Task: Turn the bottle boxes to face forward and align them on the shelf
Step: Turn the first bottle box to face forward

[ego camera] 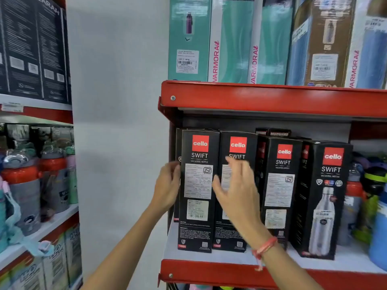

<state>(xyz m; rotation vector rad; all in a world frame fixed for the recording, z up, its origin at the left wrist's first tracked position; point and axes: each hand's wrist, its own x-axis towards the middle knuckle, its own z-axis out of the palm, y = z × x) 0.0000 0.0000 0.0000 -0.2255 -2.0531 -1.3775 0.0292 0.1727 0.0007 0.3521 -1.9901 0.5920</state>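
Several tall black Cello Swift bottle boxes stand in a row on the red-edged shelf (209,268). The leftmost box (196,191), the second box (232,231) and the third box (279,189) show their label sides. The fourth box (326,197) shows the bottle picture. My left hand (167,185) presses its fingers on the left edge of the leftmost box. My right hand (236,191) hovers with fingers spread in front of the second box, blurred, with nothing in it. A red thread is tied at that wrist.
More black boxes (278,133) stand behind the row. Loose bottles (356,204) crowd the shelf to the right. Teal and brown Varmora boxes (230,38) fill the shelf above. A second rack (31,185) with bottles stands at the left, across a white wall gap.
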